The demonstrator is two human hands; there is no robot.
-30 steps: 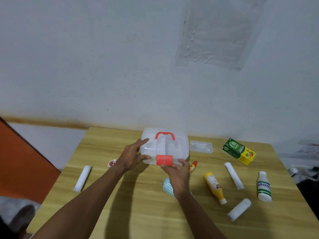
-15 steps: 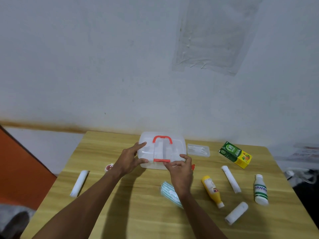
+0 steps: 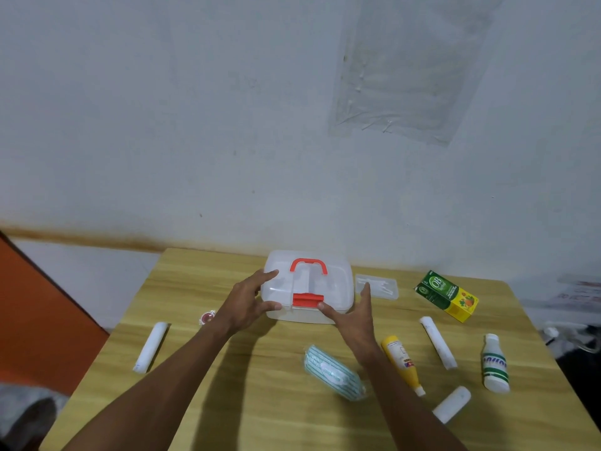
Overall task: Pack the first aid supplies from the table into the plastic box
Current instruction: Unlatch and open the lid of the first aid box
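A translucent plastic box point(image 3: 336, 289) with a red handle point(image 3: 307, 265) and a red front latch point(image 3: 308, 300) stands at the back middle of the wooden table point(image 3: 260, 408), its lid down. My left hand point(image 3: 248, 304) grips its left end, thumb on the front and fingers on the lid. My right hand point(image 3: 353, 315) is spread at the box's front right, thumb tip beside the latch and index finger pointing up past the right wall. Loose supplies lie around: a striped mask pack point(image 3: 331, 372), a yellow bottle point(image 3: 401, 361) and a white bottle with a green label point(image 3: 494, 364).
A white roll point(image 3: 151, 346) and a small red round item point(image 3: 207, 318) lie to the left. To the right are a clear flat case point(image 3: 377, 286), a green and yellow carton point(image 3: 447, 295) and two more white rolls point(image 3: 437, 341) point(image 3: 452, 403). The wall stands right behind the table.
My right hand has come off the front of the red latch and spread toward the box's right side. The latch has changed its tilt. My left hand stays on the box.
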